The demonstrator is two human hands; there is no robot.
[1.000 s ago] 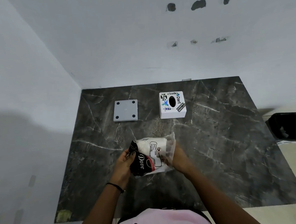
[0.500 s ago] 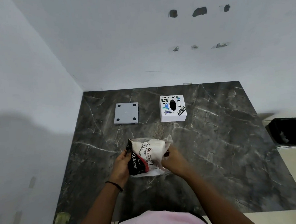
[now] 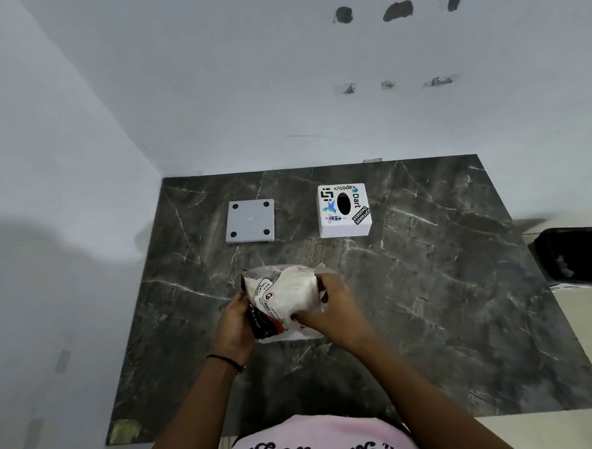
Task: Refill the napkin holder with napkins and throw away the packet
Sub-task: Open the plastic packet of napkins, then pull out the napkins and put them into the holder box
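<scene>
1. I am gripping the napkin packet (image 3: 268, 308) with my left hand (image 3: 236, 325), just above the table's (image 3: 429, 303) near middle.
2. My right hand (image 3: 330, 310) is clenching the napkin stack (image 3: 299, 289) at the packet's open right end.
3. The napkin holder (image 3: 344, 210) is sitting ahead, slightly right, nearer my right hand; its grey base plate (image 3: 250, 221) is lying apart.
4. Nothing is standing between; the black bin (image 3: 577, 256) is waiting far right.

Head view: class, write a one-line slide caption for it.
Both hands, left and right, grip a napkin packet above a marble table, near a stickered napkin holder.
</scene>
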